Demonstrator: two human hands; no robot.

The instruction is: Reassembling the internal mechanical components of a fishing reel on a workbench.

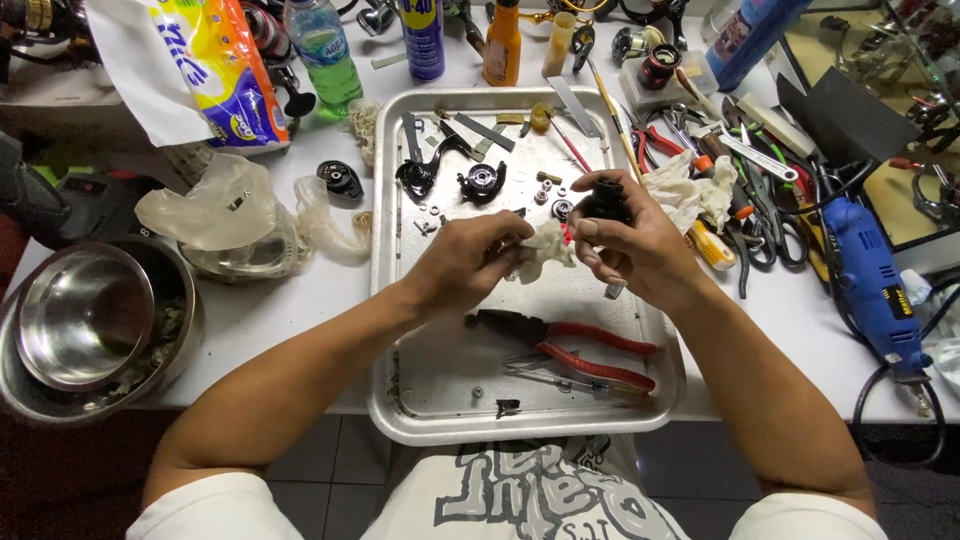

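Note:
My right hand [640,250] grips a small black machine part [602,200] above the metal tray [400,400]. My left hand [470,258] pinches a crumpled white tissue [545,245] and presses it against that part. Both hands hover over the tray's middle. Red-handled pliers [585,350] lie on the tray just below my hands. Small black parts [482,182], washers and screws are scattered on the tray's far half.
Stacked steel bowls [85,315] sit at the left edge. A blue rotary tool [870,280] and a heap of hand tools [750,190] lie right. Bottles and a spray can [424,38] stand behind the tray. Crumpled plastic [215,205] lies left of it.

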